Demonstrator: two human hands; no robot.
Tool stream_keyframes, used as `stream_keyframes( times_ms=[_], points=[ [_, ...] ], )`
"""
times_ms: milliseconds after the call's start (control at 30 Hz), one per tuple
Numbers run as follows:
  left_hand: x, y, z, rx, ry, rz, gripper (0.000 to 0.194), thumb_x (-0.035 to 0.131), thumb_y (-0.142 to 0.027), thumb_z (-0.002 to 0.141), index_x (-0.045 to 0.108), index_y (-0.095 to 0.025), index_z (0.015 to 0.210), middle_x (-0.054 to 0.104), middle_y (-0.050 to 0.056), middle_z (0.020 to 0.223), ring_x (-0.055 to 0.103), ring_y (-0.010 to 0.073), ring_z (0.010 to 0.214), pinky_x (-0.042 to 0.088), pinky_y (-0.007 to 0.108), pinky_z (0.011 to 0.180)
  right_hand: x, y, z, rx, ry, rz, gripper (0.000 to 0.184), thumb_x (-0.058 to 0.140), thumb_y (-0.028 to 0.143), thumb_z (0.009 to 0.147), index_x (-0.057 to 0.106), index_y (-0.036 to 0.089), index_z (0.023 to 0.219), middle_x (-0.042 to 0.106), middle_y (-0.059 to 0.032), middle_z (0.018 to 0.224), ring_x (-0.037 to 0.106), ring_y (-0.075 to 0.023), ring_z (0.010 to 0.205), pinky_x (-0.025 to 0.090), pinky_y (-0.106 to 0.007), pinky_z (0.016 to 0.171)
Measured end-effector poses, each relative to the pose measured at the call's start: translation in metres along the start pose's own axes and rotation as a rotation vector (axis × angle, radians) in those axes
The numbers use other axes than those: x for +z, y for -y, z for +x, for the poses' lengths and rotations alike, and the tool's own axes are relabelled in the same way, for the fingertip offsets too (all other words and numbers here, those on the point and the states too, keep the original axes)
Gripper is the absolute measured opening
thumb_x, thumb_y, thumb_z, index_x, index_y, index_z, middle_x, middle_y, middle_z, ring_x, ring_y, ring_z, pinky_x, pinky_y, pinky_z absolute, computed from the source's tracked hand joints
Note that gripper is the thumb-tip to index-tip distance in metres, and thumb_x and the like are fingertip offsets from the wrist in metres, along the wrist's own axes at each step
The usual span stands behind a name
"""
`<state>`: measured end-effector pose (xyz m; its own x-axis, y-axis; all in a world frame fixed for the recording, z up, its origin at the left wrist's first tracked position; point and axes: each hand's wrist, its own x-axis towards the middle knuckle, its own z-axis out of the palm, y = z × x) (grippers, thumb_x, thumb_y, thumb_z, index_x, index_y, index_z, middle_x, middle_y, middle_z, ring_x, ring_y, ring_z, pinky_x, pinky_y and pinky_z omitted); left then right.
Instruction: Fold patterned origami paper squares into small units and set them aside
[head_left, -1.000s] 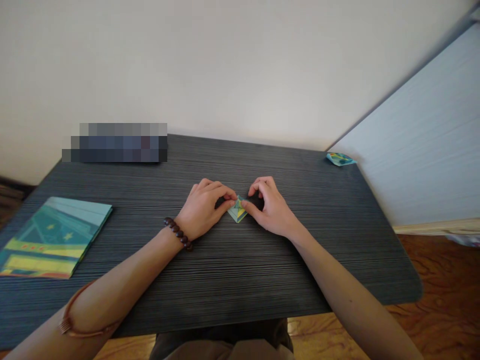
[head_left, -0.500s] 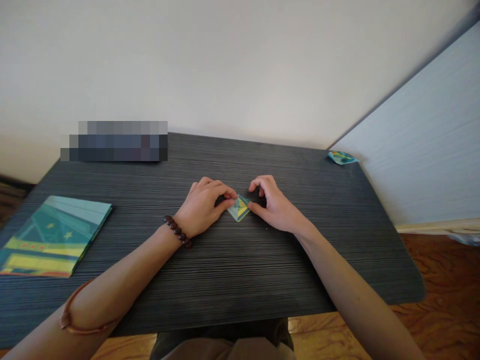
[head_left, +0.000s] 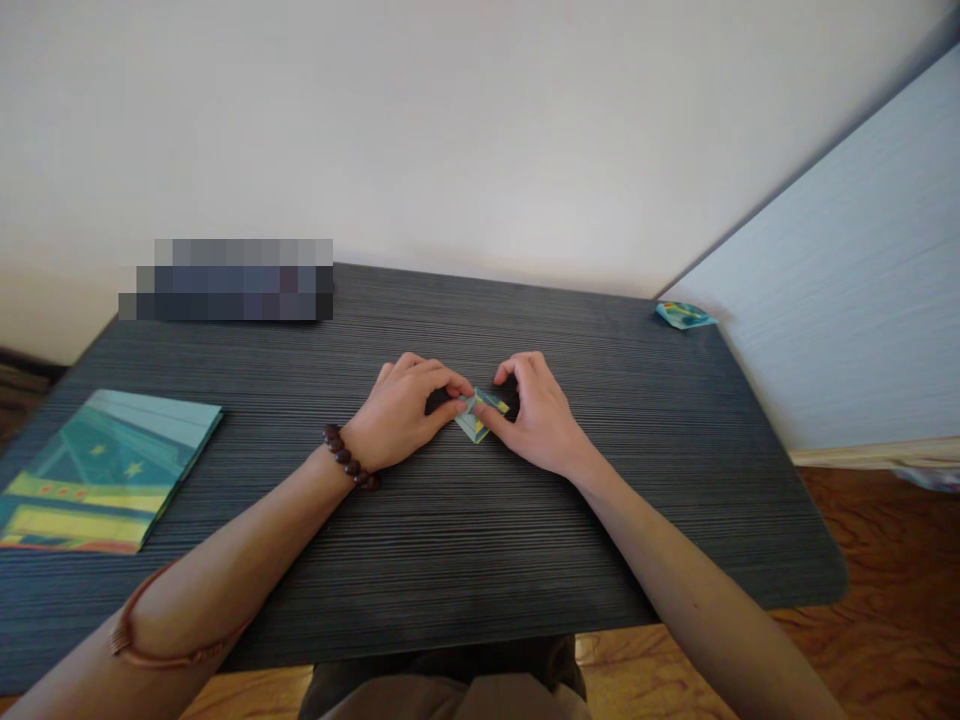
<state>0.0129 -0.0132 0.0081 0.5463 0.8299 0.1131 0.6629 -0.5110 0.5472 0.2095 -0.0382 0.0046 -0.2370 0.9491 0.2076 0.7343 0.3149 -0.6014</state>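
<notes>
Your small folded paper [head_left: 469, 424] lies on the dark, streaked counter [head_left: 420, 570], around the middle from left to right, one corner pointing near, toward you. Your left hand [head_left: 405, 415] is at its left and far side, the thumb and index finger drawn together and grasping the paper there. Your right hand [head_left: 546, 422] is at its right: the thumb lies across the paper's face, while the index finger curls above the counter with its tip apart from the paper, so these fingers are released rather than pinching. You wear a dark bead bracelet [head_left: 345, 458] on the left wrist and a brown cord [head_left: 154, 658] farther up that arm. Left of you, well apart from your hands, lies a larger printed sheet [head_left: 90, 480], folded, in green and yellow with stars. A crumpled-looking paper piece [head_left: 685, 316] sits at the far right corner, and a pixelated dark object [head_left: 236, 290] at the far left.
</notes>
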Motion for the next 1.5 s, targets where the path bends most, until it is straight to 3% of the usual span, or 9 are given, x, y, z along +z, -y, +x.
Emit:
stream_keyframes(
  times_ms=[533,800,1267,1500],
  points=[
    [0.0,-0.001,-0.001,-0.013,0.018,0.008,0.02,0.054,-0.031,0.085,0.063,-0.031,0.103,0.064,-0.001,0.094,0.049,0.0219,0.095,0.034,0.038,0.082,-0.01,-0.011,0.001,-0.033,0.107,0.144,0.025,0.057,0.017,0.075,0.044,0.022,0.096,0.046,-0.0052,0.098,0.048,-0.0169,0.085,0.045,-0.035,0.078],
    [0.0,-0.001,-0.001,-0.016,0.024,0.031,0.023,0.052,-0.035,0.086,0.062,-0.032,0.107,0.064,-0.001,0.096,0.048,0.0218,0.097,0.033,0.037,0.083,0.004,0.003,0.0,0.043,-0.006,-0.066,0.031,0.062,0.037,0.074,0.045,0.02,0.094,0.048,-0.0078,0.097,0.048,-0.0231,0.092,0.043,-0.041,0.082],
    [-0.003,-0.002,0.0,-0.033,0.044,0.025,0.023,0.053,-0.034,0.086,0.063,-0.033,0.107,0.064,-0.002,0.095,0.048,0.0212,0.097,0.032,0.036,0.084,-0.011,-0.012,0.003,-0.006,0.148,0.155,0.03,0.058,0.015,0.074,0.043,0.022,0.1,0.046,-0.0053,0.1,0.046,-0.0165,0.086,0.044,-0.034,0.081],
    [-0.002,-0.001,0.0,-0.027,0.044,0.026,0.024,0.052,-0.035,0.087,0.063,-0.033,0.107,0.064,-0.001,0.095,0.048,0.0215,0.097,0.033,0.037,0.085,-0.017,-0.017,0.002,-0.023,0.211,0.196,0.034,0.055,0.012,0.076,0.043,0.024,0.105,0.045,-0.0044,0.103,0.046,-0.0153,0.086,0.043,-0.034,0.082]
  ],
)
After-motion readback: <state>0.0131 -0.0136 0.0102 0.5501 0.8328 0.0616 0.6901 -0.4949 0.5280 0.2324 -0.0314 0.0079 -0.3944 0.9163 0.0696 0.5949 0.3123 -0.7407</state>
